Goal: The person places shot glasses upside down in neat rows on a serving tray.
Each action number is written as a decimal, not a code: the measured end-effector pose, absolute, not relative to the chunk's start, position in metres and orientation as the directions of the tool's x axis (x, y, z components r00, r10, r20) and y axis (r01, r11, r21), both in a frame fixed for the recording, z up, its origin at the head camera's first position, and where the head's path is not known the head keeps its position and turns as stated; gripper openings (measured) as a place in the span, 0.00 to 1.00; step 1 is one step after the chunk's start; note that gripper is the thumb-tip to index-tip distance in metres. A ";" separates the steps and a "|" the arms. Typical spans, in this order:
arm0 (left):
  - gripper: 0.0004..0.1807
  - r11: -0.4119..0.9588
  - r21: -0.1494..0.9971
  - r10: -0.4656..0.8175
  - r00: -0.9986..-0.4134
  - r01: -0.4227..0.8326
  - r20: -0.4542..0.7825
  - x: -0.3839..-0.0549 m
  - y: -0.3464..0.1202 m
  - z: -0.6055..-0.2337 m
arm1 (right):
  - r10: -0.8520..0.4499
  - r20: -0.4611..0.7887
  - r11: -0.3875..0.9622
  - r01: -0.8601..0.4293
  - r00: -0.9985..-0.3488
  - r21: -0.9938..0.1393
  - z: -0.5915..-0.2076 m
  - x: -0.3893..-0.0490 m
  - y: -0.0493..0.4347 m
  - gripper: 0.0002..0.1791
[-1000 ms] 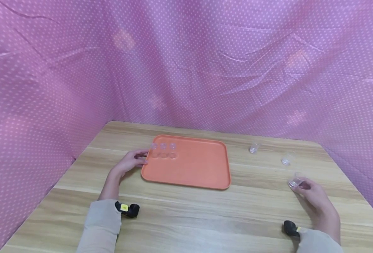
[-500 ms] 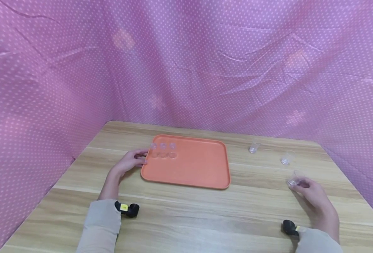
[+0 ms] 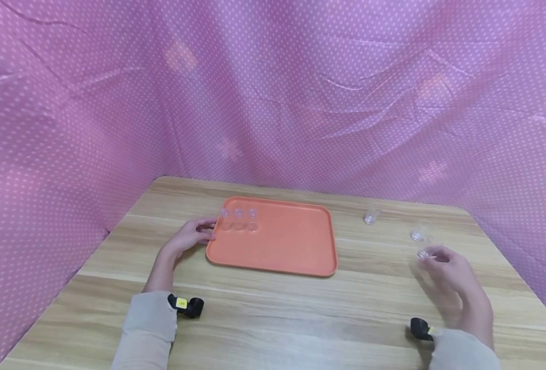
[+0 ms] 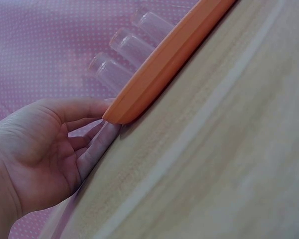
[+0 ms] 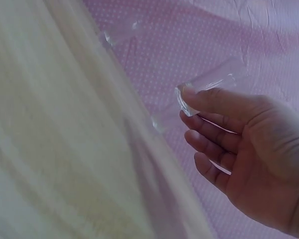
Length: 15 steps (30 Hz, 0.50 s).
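At the left edge of an orange tray, my left hand holds the rim between thumb and fingers. Three clear shot glasses stand in a row in the tray's far left part; they appear to be upside down. Over on the right, my right hand pinches another clear shot glass near its thick base, between thumb and finger. That glass is raised off the table, and fingers partly cover it. Just beyond it stands a similar glass, and a further one is behind to the left.
The wooden table reaches back to a pink dotted curtain on the far side and both flanks. A black wrist camera sticks out from the left sleeve, another camera from the right.
My right hand has lifted the shot glass from the table and moved it slightly away and to the left. My left hand and the tray have stayed put.
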<state>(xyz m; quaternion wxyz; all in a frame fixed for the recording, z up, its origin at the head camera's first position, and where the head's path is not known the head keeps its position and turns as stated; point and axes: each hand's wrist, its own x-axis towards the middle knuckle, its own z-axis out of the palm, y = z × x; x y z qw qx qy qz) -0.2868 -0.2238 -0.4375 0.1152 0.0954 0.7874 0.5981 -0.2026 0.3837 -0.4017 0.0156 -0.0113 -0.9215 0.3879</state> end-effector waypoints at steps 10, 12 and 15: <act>0.32 0.260 0.965 0.280 -0.958 0.015 -0.061 -0.286 -0.225 -0.438 | -0.045 0.069 0.717 -0.080 -0.997 -0.693 -0.381 -0.215 0.351 0.22; 0.32 0.261 0.965 0.284 -0.957 0.019 -0.058 -0.287 -0.225 -0.439 | -0.059 0.075 0.714 -0.095 -0.995 -0.694 -0.379 -0.217 0.345 0.22; 0.32 0.262 0.965 0.282 -0.958 0.018 -0.059 -0.287 -0.225 -0.440 | -0.080 0.098 0.710 -0.126 -0.992 -0.693 -0.378 -0.221 0.334 0.21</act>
